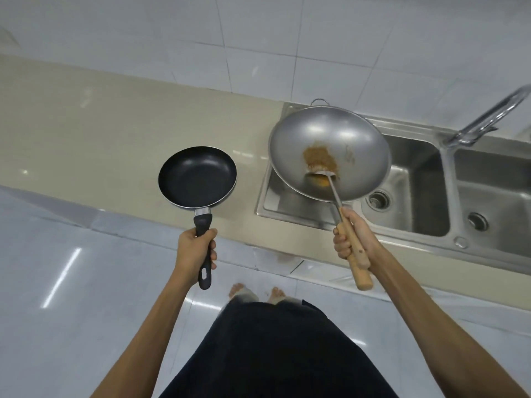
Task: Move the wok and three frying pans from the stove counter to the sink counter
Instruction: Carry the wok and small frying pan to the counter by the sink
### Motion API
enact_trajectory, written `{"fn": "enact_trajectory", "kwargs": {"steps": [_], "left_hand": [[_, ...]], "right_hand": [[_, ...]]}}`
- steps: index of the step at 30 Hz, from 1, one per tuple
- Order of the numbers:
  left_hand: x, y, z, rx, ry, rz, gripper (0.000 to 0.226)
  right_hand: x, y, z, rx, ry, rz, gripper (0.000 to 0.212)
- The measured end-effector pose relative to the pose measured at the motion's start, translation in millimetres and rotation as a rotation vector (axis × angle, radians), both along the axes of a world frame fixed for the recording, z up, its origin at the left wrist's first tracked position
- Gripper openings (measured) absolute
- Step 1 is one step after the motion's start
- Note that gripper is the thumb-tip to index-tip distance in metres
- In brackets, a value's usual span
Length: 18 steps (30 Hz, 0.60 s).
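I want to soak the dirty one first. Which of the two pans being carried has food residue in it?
The silver wok in the right hand: it has a brown patch at its bottom and a spatula inside. The black frying pan in the left hand looks clean.

1. Frying pan (197, 176) – dark, smooth nonstick-looking lining with a soft sheen, thin bright metal rim, matt black plastic handle.
2. Wok (330, 152) – dull grey brushed metal, a rough brown crust at its middle, pale wooden handle.
3. Spatula (324, 177) in it – shiny metal blade, light wooden grip.
4. Sink (416, 196) – satin stainless steel; faucet (488, 116) polished chrome.
5. Counter (115, 139) – glossy beige stone.
6. Wall tiles (258, 38) and floor tiles (57, 268) – glazed, reflective white.
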<state>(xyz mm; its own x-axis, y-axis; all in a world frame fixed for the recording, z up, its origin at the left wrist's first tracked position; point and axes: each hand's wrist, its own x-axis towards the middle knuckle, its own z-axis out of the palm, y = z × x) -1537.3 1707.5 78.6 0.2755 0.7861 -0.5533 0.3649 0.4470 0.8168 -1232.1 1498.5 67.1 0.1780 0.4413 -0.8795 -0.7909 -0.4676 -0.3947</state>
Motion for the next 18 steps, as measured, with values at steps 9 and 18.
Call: {"fn": "enact_trajectory", "kwargs": {"steps": [9,18], "left_hand": [[34,94,-24,-0.001,0.040,-0.135,0.018],[67,151,-50,0.008,0.040,-0.236,0.021]], "right_hand": [[-16,35,-23,0.028,-0.044,-0.123,0.056],[-18,39,-43,0.057,-0.061,-0.238,0.057]]}}
